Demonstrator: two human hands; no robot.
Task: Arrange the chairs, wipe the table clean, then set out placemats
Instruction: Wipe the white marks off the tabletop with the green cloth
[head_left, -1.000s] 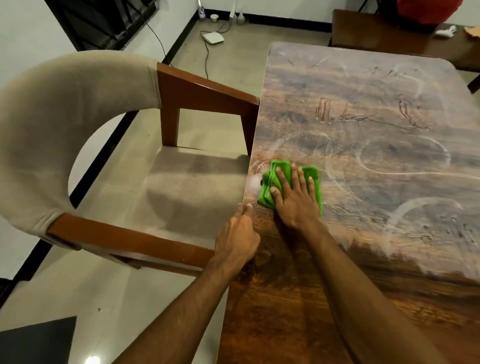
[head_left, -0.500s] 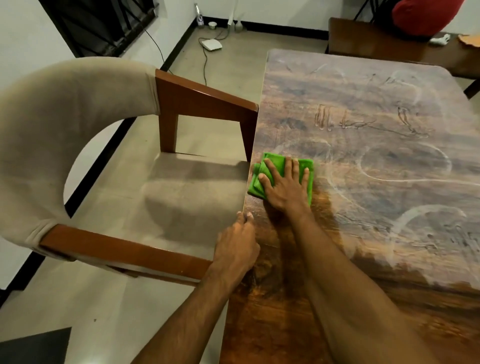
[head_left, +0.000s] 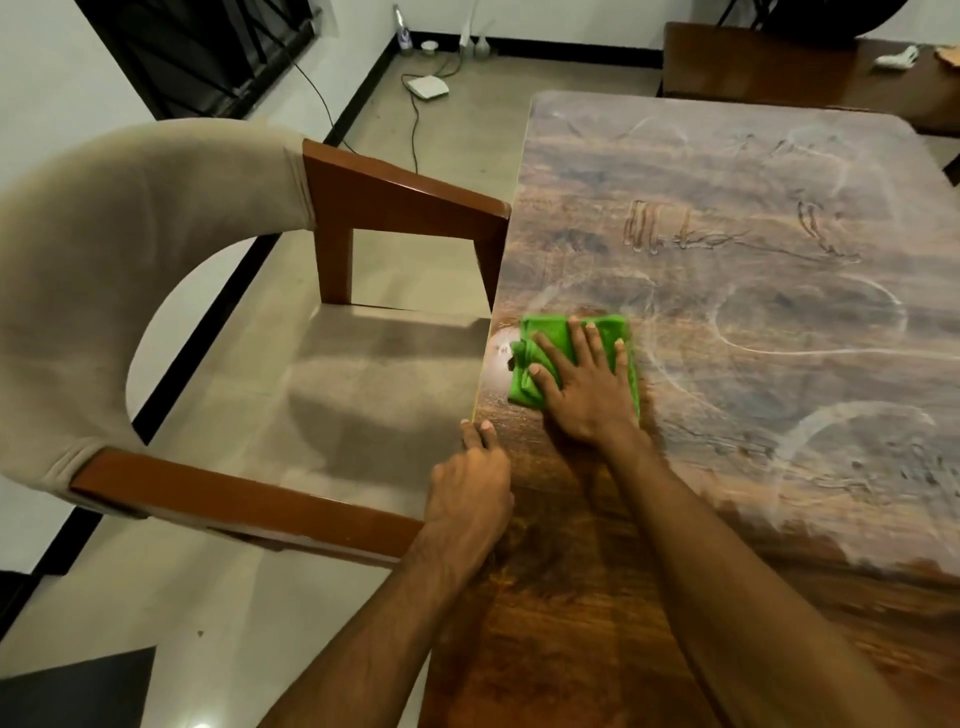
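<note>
Green cloth (head_left: 550, 332) sits under our spread right grip (head_left: 582, 395), left grip (head_left: 467, 493) curled on the desk (head_left: 727, 218) edge; near strip looks wiped, smears far and right, no placemats out.

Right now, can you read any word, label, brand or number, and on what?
No readable text in view.
Table: smeared streaks and loops in the film, no legible letters.
Bottle by the far wall: label too small to read.
Cloth: no print visible.
</note>
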